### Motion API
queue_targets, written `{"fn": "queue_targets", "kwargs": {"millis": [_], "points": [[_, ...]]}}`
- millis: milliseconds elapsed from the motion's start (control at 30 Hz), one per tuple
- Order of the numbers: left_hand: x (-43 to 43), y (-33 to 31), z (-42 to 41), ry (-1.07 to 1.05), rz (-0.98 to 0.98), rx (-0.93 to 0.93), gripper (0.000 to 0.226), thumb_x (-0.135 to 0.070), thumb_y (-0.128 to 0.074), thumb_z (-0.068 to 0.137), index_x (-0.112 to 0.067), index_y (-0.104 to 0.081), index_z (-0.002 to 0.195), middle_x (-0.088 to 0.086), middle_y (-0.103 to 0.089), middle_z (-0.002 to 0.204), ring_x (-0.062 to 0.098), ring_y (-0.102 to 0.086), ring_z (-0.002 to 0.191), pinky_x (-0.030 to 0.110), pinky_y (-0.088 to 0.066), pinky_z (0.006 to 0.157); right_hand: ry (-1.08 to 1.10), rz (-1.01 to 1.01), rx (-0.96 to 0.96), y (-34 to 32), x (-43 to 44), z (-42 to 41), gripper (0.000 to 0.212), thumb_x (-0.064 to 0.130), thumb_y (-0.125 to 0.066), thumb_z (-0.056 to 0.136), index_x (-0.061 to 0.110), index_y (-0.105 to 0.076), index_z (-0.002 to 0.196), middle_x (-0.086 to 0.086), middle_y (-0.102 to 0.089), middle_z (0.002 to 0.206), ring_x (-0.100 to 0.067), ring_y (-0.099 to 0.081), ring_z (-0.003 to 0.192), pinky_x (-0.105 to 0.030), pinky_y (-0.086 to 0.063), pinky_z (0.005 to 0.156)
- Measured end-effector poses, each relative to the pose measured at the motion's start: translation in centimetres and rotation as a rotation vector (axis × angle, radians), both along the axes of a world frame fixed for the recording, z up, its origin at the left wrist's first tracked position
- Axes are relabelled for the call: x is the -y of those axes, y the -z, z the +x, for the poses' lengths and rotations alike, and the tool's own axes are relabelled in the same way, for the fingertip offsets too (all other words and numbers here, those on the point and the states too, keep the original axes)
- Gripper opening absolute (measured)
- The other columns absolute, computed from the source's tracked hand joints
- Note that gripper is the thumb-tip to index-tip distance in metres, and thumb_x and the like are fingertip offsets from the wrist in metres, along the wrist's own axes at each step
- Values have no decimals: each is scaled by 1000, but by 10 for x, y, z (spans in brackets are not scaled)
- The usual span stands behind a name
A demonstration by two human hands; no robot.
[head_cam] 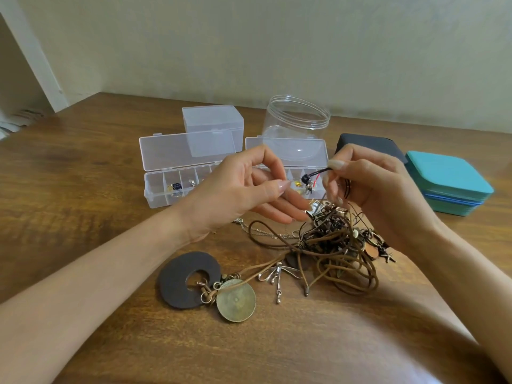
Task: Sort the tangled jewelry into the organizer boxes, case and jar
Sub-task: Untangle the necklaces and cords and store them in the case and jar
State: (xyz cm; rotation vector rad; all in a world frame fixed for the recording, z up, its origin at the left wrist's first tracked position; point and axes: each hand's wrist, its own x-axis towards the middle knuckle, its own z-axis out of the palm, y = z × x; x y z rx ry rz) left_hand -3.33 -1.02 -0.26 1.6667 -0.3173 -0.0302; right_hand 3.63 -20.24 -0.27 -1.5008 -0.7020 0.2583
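Observation:
A tangle of brown cord necklaces [332,245] lies on the wooden table [83,189]. Its dark ring pendant [182,278], brass disc [236,300] and silver dragonfly charm [277,273] trail out to the left. My right hand [374,195] is raised over the tangle and pinches a thin black cord with a dark bead [305,178]. My left hand [249,187] hovers beside it, fingers loosely curved, holding nothing. Two clear organizer boxes [155,189] [318,159] stand open behind my hands with small pieces in their compartments. A clear jar [296,120] stands open behind them.
A small clear box [213,120] sits shut behind the left organizer. A dark grey case [371,146] and a teal zip case [448,184] lie at the right. A thin silver chain [263,231] lies under the tangle's left edge. The wall runs along the table's far edge.

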Motion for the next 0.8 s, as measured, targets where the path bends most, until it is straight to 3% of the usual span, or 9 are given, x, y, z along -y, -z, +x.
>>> {"fn": "queue_targets", "kwargs": {"millis": [167, 367, 600, 800], "points": [[-1, 1, 0, -15, 37, 1, 7, -2, -49, 92, -3, -45, 97, 19, -72, 85, 29, -72, 74, 29, -58, 64, -26, -79, 0, -2, 0, -3, 21, 31, -72, 80, 12, -66, 73, -5, -53, 59, -11, -40, 49, -17, -34, 48], [-3, 4, 2, -38, 136, 45, 7, -3, -57, 87, -5, -61, 91, 11, -73, 79, 23, -72, 72, 23, -56, 62, 19, -113, 11, -4, -1, -6, 23, 36, -69, 68, 13, -68, 69, 1, -47, 50, -11, -34, 48, -16, -30, 47], [-3, 4, 2, -46, 220, 78, 10, -6, -64, 83, -8, -62, 93, 5, -71, 84, 19, -71, 81, 24, -56, 73, 36, -149, 18, -7, -2, -7, 20, 40, -68, 67, 20, -70, 65, 4, -44, 49, -9, -33, 47, -17, -28, 48], [-5, 4, 3, -90, 253, 129, 14, 1, -63, 83, -13, -63, 85, 3, -71, 77, 19, -70, 73, 21, -56, 68, 36, -190, 31, -6, -3, -9, 22, 40, -69, 67, 18, -69, 66, 0, -42, 52, -9, -32, 47, -20, -27, 48]]}}
